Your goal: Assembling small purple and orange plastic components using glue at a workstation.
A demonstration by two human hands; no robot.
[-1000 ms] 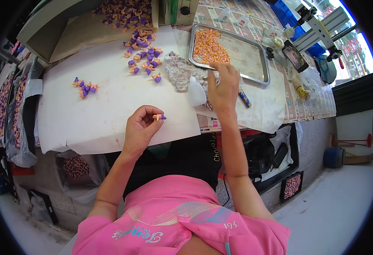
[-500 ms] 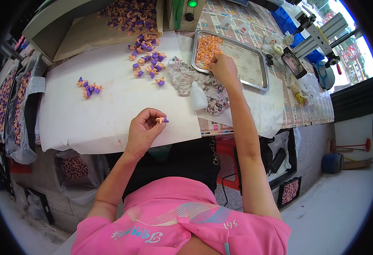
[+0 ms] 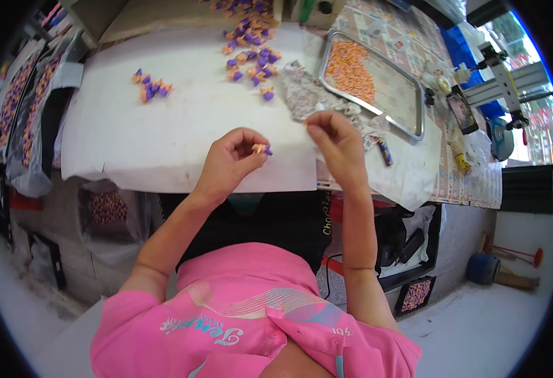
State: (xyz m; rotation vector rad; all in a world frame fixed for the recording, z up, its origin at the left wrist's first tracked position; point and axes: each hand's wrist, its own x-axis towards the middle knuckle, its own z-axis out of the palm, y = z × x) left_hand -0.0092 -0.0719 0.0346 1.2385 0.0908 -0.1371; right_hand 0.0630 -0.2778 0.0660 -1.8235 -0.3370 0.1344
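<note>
My left hand (image 3: 229,160) pinches a small peach-and-purple plastic figure (image 3: 261,149) between thumb and fingertips, above the front of the white sheet (image 3: 182,145). To its right, my right hand (image 3: 339,148) is closed in a pinch on a tiny orange piece (image 3: 306,125), level with the figure and a short gap from it. Behind my right hand lies a metal tray (image 3: 395,126), its left part covered with small orange pieces (image 3: 350,70). A crumpled patterned cloth (image 3: 308,94) sits between sheet and tray; my right hand covers part of it.
Several similar figures (image 3: 251,60) are heaped at the back of the sheet, with a smaller cluster (image 3: 151,87) at left. Figure-filled trays (image 3: 40,116) in plastic stand far left. A phone on a stand (image 3: 460,108) is beyond the metal tray.
My right hand has left the metal tray and come back toward my left hand, carrying a tiny orange piece. My left hand still holds the figure. The head view has shifted.
</note>
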